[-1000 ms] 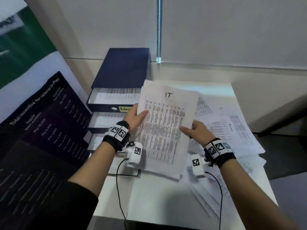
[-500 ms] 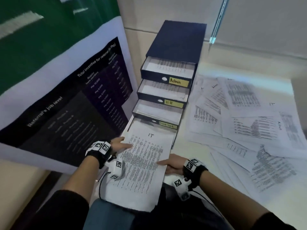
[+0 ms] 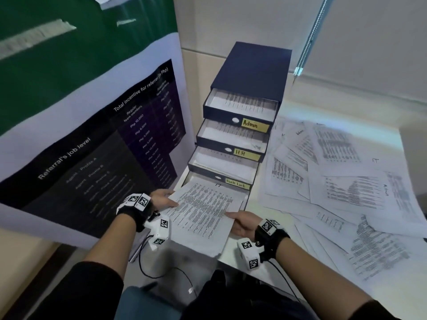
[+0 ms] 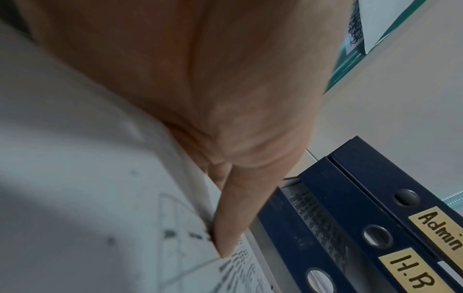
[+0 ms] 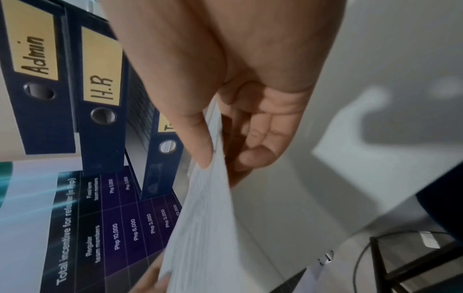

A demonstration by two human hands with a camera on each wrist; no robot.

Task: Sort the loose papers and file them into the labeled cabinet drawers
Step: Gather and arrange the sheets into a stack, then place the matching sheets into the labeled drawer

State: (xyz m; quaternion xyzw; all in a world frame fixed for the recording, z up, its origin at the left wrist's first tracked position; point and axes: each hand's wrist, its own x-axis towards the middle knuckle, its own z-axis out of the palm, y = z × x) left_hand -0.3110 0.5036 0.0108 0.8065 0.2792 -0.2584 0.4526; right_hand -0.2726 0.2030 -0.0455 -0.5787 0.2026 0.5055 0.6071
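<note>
Paper stack [image 3: 203, 211] (marked IT) pinched by both hands, white table [image 3: 383, 294], pale wall [image 3: 254, 24]

- The bottom drawer [image 3: 247, 199] of the cabinet [image 3: 251, 68] is nearly all covered by the IT sheet [image 3: 203, 211]; its label cannot be seen.
- The Task List drawer [image 3: 221, 179] shows only part of its label in the right wrist view, hidden behind the thumb.
- The left hand [image 3: 161, 199] has its fingers tucked under the sheet's 9 o'clock edge in the head view.
- The right hand [image 3: 242, 224] hides its fingers beneath the 4 o'clock edge.
- The print on the loose papers [image 3: 342, 181] over the surface [image 3: 388, 280] is too blurred to read.
- The poster [image 3: 92, 144] is cut off at 9 o'clock; its lower rows are too dim to read.
</note>
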